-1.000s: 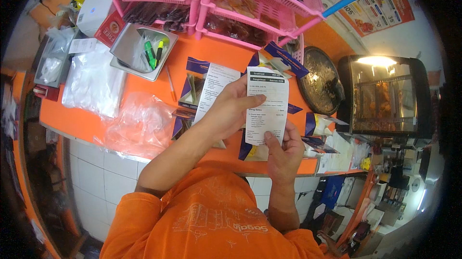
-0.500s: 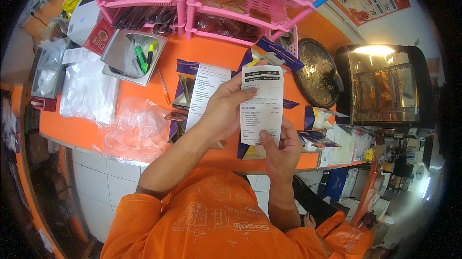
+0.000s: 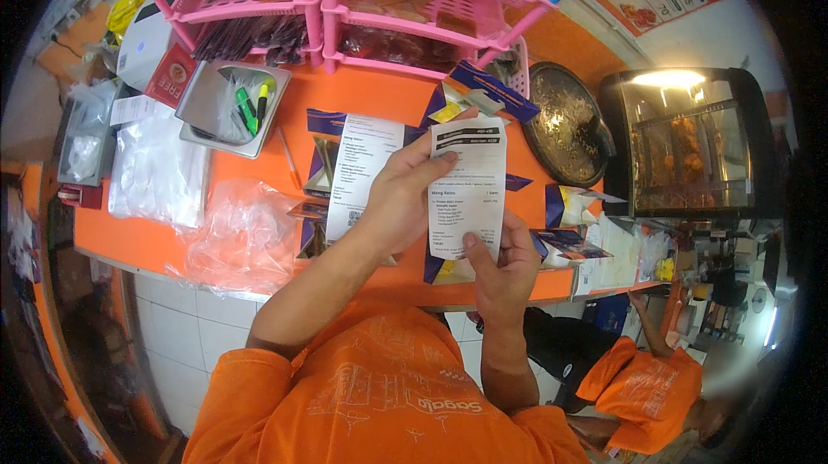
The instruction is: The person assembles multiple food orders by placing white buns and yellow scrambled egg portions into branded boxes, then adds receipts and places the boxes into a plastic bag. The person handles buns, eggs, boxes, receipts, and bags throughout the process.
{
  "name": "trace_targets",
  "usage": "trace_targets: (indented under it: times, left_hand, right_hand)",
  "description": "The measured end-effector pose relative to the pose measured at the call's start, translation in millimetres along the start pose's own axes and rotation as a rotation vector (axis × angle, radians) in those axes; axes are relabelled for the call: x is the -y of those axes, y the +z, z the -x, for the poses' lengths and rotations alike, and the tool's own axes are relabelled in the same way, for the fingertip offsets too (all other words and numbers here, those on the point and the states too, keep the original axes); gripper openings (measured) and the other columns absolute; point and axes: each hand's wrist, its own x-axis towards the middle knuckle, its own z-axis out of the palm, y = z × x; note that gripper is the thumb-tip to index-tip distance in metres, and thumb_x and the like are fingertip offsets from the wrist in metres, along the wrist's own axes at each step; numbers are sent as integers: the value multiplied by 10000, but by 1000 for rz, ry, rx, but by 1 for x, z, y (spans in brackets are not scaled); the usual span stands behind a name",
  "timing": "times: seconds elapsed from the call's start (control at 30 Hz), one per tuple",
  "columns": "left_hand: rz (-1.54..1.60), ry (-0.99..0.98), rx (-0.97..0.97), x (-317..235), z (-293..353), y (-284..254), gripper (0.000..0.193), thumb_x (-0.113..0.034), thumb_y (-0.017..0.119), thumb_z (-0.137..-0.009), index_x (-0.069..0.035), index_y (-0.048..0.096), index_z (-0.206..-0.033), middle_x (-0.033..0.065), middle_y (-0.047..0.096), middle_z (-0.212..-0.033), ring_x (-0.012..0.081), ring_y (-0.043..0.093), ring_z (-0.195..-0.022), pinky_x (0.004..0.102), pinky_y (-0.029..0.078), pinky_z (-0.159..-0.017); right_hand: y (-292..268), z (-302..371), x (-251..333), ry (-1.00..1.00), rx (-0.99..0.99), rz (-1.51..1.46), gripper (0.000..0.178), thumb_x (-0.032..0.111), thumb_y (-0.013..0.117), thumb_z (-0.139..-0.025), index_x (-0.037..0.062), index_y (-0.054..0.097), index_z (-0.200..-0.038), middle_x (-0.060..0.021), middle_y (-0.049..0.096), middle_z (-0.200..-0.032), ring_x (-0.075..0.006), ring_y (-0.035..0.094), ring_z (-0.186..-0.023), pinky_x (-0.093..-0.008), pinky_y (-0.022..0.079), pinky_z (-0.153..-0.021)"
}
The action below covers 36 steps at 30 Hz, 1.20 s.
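A long white printed receipt [image 3: 466, 197] is stretched upright between my two hands above the orange counter. My left hand [image 3: 404, 184] pinches its left side near the top, thumb lying over the print. Lower down, my right hand [image 3: 504, 266] grips the bottom right part, its thumb across the front. Beyond my left hand, a second receipt [image 3: 366, 158] rests over purple, open-topped food boxes [image 3: 319, 166]. Another purple box [image 3: 487, 89], with yellow inside, stands behind the held receipt, which partly hides it.
At the left are a metal container [image 3: 250, 147] with green and yellow markers, clear plastic bags [image 3: 237, 235] and a pen [image 3: 288, 158]. Pink rack shelves [image 3: 397, 57] rise behind. A dark round stone dish [image 3: 561, 166] and a lit display cabinet [image 3: 681, 149] stand right. A co-worker in orange [image 3: 647, 391] is lower right.
The co-worker at lower right has shifted further into view, with an arm raised toward the counter. My hands keep their hold on the receipt; the view has tilted slightly.
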Motion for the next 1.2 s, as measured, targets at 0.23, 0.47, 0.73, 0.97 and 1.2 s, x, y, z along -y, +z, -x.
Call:
trace_targets:
  times: [0.23, 0.47, 0.73, 0.97, 1.2]
  left_hand:
    - [106, -52, 44, 8, 0, -4, 595, -5, 498, -962, -38, 414, -1550, 164, 588, -1416, 245, 593, -1260, 386, 465, -1085]
    - [281, -122, 231, 34, -9, -15, 612, -6, 556, -880, 79, 425, -1471, 263, 564, -1426, 383, 563, -1316, 484, 455, -1117]
    - [16, -255, -45, 78, -14, 13, 371, -91, 617, -914, 68, 573, -1246, 247, 676, -1145, 388, 682, -1096, 596, 519, -1046]
    - [-71, -277, -100, 119, -32, 34, 501, -103, 602, -902, 38, 511, -1373, 228, 665, -1210, 365, 686, -1100, 572, 529, -1040]
    - [-53, -355, -125, 162, -34, 49, 506, -101, 561, -894, 85, 503, -1361, 254, 650, -1263, 397, 677, -1130, 540, 552, -1012]
  right_hand:
    - [-11, 0, -2, 16, 6, -11, 434, -54, 673, -928, -58, 538, -1340, -131, 694, -1197, -165, 667, -1078, -303, 535, -940]
    - [-28, 4, 4, 109, 137, -14, 360, 54, 686, -960, -29, 591, -1297, -119, 708, -1172, -177, 671, -1076, -334, 540, -950]
    - [-236, -44, 30, -306, 165, 931, 461, 96, 787, -791, 78, 688, -1240, -148, 679, -1252, -303, 676, -1110, -341, 544, -910]
    - [-353, -96, -27, -42, 491, 1350, 309, 174, 823, -789, 82, 750, -1075, -171, 724, -1018, -313, 714, -960, -395, 552, -793]
    - [-360, -156, -44, -115, 585, 1298, 279, 246, 817, -814, 39, 755, -990, -209, 692, -811, -387, 683, -809, -464, 512, -697]
